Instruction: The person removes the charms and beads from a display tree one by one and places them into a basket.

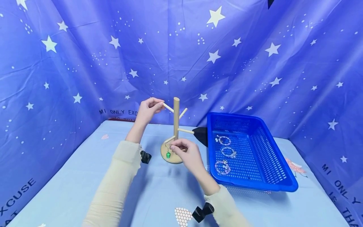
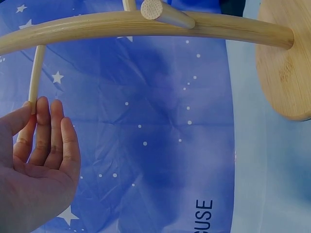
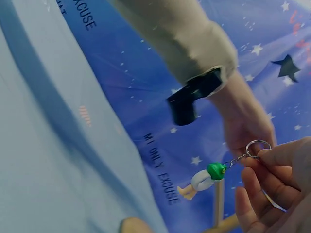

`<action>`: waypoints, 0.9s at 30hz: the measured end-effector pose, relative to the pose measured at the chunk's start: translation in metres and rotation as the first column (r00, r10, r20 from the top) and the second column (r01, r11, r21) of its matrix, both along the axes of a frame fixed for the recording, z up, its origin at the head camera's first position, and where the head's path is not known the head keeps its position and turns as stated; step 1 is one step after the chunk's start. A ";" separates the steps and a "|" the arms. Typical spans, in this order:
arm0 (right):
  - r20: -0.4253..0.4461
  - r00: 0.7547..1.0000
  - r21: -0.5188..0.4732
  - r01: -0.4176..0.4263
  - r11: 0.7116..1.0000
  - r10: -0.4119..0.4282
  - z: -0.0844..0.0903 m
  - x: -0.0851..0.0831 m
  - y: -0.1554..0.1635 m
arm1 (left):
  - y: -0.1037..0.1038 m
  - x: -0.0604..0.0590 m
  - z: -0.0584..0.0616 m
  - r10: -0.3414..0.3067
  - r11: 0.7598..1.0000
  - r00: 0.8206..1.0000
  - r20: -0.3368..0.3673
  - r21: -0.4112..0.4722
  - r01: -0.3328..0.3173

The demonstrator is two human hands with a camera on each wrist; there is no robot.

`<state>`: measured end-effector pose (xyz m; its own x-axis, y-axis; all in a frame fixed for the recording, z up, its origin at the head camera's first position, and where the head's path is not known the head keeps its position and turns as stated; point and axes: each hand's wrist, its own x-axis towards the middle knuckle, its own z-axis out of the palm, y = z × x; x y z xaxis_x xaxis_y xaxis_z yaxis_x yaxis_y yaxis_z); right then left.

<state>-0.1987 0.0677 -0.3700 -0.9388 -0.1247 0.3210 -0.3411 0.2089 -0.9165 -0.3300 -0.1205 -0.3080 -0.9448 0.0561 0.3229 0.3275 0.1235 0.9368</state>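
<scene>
A wooden peg stand [image 1: 176,118] rises from a round base [image 1: 176,160], with several thin pegs on its post. My left hand [image 1: 150,108] pinches the tip of the upper left peg [image 2: 36,77] between thumb and forefinger. Low in front of the post, my right hand [image 1: 188,153] holds a keychain by its metal ring [image 3: 248,145]. From the ring a short chain leads to a small figure [image 3: 201,180] with a green head and a white body. The green part [image 1: 168,154] hangs in front of the base, beside the lowest left peg [image 1: 169,139].
Right of the stand is a blue plastic basket [image 1: 283,176] with three beaded bracelets [image 1: 228,152] on its floor. A black shape [image 1: 200,136] shows between stand and basket. Light blue cloth [image 1: 71,176] covers the table; a starry curtain [image 1: 158,56] surrounds it.
</scene>
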 end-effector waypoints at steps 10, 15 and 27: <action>-0.040 0.999 -0.015 0.025 1.000 -0.026 0.036 0.007 0.046 | -0.001 0.000 0.001 -0.012 1.000 1.000 0.020 0.013 0.012; -0.015 0.995 -0.003 0.101 0.995 -0.101 0.050 -0.003 0.078 | -0.002 0.000 0.002 -0.018 1.000 1.000 0.018 0.012 0.018; 0.013 0.953 0.147 0.296 0.944 -0.301 0.051 -0.050 0.171 | -0.001 0.004 0.005 -0.031 0.999 0.999 0.017 0.013 0.031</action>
<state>-0.2486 0.2392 -0.3187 -0.9503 0.1215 0.2868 -0.2114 0.4246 -0.8803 -0.3259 -0.1219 -0.3026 -0.9480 0.0814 0.3076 0.3149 0.1020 0.9436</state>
